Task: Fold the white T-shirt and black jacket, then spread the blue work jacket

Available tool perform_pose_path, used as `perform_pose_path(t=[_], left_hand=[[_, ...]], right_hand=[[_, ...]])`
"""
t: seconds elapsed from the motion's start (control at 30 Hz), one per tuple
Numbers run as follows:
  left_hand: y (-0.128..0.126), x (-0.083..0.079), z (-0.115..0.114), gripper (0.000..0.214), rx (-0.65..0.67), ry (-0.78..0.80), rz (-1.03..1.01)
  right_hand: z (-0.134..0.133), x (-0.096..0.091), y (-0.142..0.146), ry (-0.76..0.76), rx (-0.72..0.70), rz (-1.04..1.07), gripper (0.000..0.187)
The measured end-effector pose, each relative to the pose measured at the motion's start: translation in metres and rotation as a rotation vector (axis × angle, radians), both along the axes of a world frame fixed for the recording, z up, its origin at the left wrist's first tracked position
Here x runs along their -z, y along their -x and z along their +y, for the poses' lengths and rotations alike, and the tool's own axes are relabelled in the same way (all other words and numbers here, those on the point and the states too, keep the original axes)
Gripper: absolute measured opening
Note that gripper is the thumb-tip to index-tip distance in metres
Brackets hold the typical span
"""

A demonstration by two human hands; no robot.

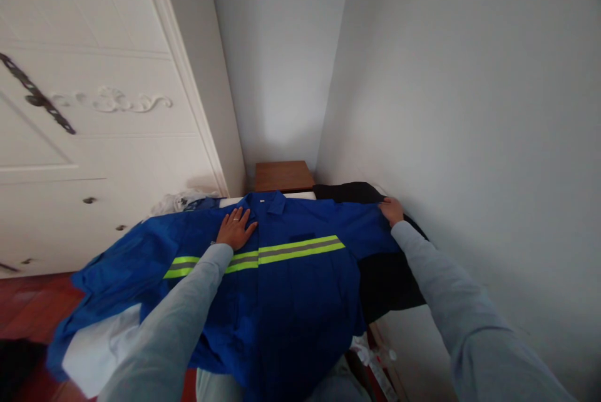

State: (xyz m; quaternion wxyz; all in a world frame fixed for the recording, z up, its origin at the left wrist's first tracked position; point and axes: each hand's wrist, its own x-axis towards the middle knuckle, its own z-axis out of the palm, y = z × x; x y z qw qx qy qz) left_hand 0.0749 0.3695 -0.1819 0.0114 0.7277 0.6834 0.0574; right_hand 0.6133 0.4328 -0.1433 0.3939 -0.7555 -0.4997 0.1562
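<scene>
A blue work jacket (300, 289) with a collar and yellow-green and grey reflective bands lies spread out, front side up. My left hand (237, 228) rests flat on its chest just below the collar, fingers spread, a ring on one finger. At the right, my right hand (392, 210) pinches the upper edge of the jacket's sleeve; the fingertips are partly hidden. Beneath that sleeve lies a black cloth (387, 286). The other sleeve drapes down to the left, close to a white cloth or sheet (101, 345).
A white wardrobe (117, 158) with dark handles stands at the left. Grey walls (413, 76) close in the back and right. Behind the collar is a brown wooden surface (284, 175). White crumpled fabric (176, 201) lies by the wardrobe, above a reddish floor (28, 308).
</scene>
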Motion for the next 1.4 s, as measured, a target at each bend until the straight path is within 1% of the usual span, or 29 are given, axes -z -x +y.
perform_pose_path(t=[0.07,0.1,0.17,0.27,0.3,0.33,0.37,0.4,0.47,0.57,0.63,0.73,0.8,0.87,0.97,1.03,1.07,1.13,1.2,1.3,1.4], left_hand=[[-0.001,0.000,0.000,0.071,0.000,0.007,0.000],[-0.001,-0.001,0.001,0.071,0.000,0.009,0.000],[-0.001,-0.001,0.001,0.071,0.002,0.008,0.001],[-0.001,-0.001,0.002,0.072,-0.001,0.010,0.001],[-0.001,-0.001,0.002,0.072,-0.003,0.011,0.001],[-0.001,-0.001,0.002,0.072,-0.005,0.012,0.002],[-0.001,-0.002,0.002,0.072,-0.005,0.013,0.003],[-0.001,-0.002,0.001,0.072,-0.004,0.014,0.005],[0.000,-0.002,0.001,0.071,-0.001,0.014,0.007],[0.000,0.000,0.002,0.071,0.002,0.006,0.008],[0.001,0.001,0.002,0.072,0.002,0.004,0.004],[0.002,0.003,0.003,0.072,0.004,-0.007,-0.003],[0.002,0.004,0.003,0.071,0.004,-0.016,-0.007],[0.002,0.005,0.003,0.072,0.005,-0.015,-0.014],[0.002,0.007,0.004,0.072,0.000,-0.013,-0.039],[0.003,0.006,0.006,0.073,0.002,-0.010,-0.071],[0.004,0.005,0.006,0.073,0.013,-0.009,-0.090],[0.010,0.001,0.006,0.072,0.043,-0.015,-0.117],[0.021,-0.006,0.000,0.070,0.070,-0.034,-0.118],[0.046,-0.021,-0.021,0.065,0.104,-0.057,-0.078],[0.078,-0.037,-0.056,0.062,0.137,-0.085,0.015]], right_hand=[[-0.001,-0.004,0.014,-0.036,-0.083,-0.110,0.050],[-0.001,-0.005,0.024,-0.053,-0.155,-0.161,0.053],[-0.001,-0.005,0.052,-0.065,-0.360,-0.246,0.054],[-0.001,0.006,0.097,0.000,-0.711,-0.326,0.044],[0.000,0.011,0.108,0.032,-0.796,-0.346,0.042],[0.001,0.016,0.116,0.061,-0.853,-0.364,0.042],[0.002,0.020,0.120,0.085,-0.879,-0.382,0.043],[0.004,0.024,0.119,0.103,-0.879,-0.400,0.045],[0.008,0.028,0.110,0.132,-0.831,-0.435,0.050],[0.014,0.027,0.086,0.178,-0.731,-0.485,0.055],[0.014,0.025,0.076,0.193,-0.690,-0.512,0.057],[0.005,0.022,0.077,0.177,-0.706,-0.533,0.061],[-0.006,0.020,0.090,0.140,-0.777,-0.532,0.063],[-0.018,0.018,0.113,0.092,-0.900,-0.521,0.065],[-0.034,0.017,0.163,0.046,-1.113,-0.533,0.070],[-0.038,0.018,0.200,0.033,-1.213,-0.567,0.073],[-0.038,0.020,0.217,0.031,-1.239,-0.593,0.073],[-0.034,0.024,0.243,0.048,-1.237,-0.648,0.071],[-0.027,0.029,0.255,0.076,-1.188,-0.691,0.069],[-0.018,0.035,0.252,0.085,-1.118,-0.705,0.066],[-0.016,0.041,0.240,0.063,-1.075,-0.716,0.064]])
